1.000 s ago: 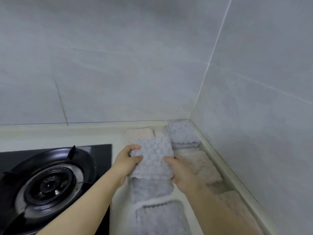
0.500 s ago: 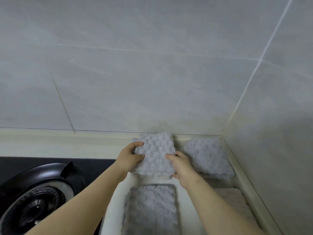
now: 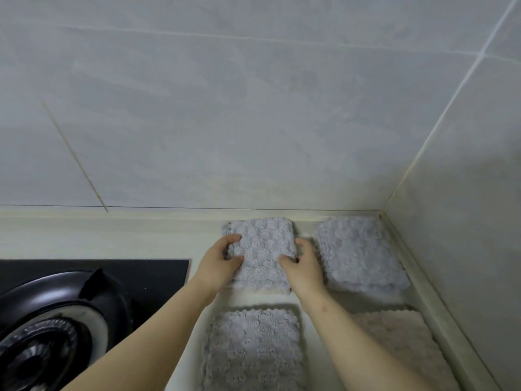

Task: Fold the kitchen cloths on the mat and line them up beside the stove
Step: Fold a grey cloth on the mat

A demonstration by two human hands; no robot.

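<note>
Cloths fill the far right corner, framed by the tiled wall [image 3: 253,122] behind and to the right. They lie on the pale tabletop [image 3: 135,235], with the black stove [image 3: 70,320] on the left. Whether a separate mat lies under them I cannot tell.

Three folded pieces are already set out: a near grey cloth [image 3: 253,351], a beige cloth [image 3: 403,351] to its right and a far right grey cloth [image 3: 361,255] against the corner. The folded grey cloth [image 3: 260,249] in hand sits at the far left of this block, just beside the far right one. Its far edge is close to the wall ledge. A shadow under its near edge suggests it is not fully flat.

The left hand [image 3: 220,263] pinches its left edge, thumb on top and fingers curled over the border. The right hand [image 3: 306,268] pinches the right edge the same way, its thumb [image 3: 284,261] lying on the pile.

To finish the placement well:
- Lower the near edge until the whole fold lies flat.
- Square its far edge with its neighbour's far edge.
- Set its left side in line with the near grey cloth's left side.
- Leave the gaps between pieces even.
- Let go by sliding both hands outward, not lifting, so the soft layers do not spring open or drag askew.
</note>
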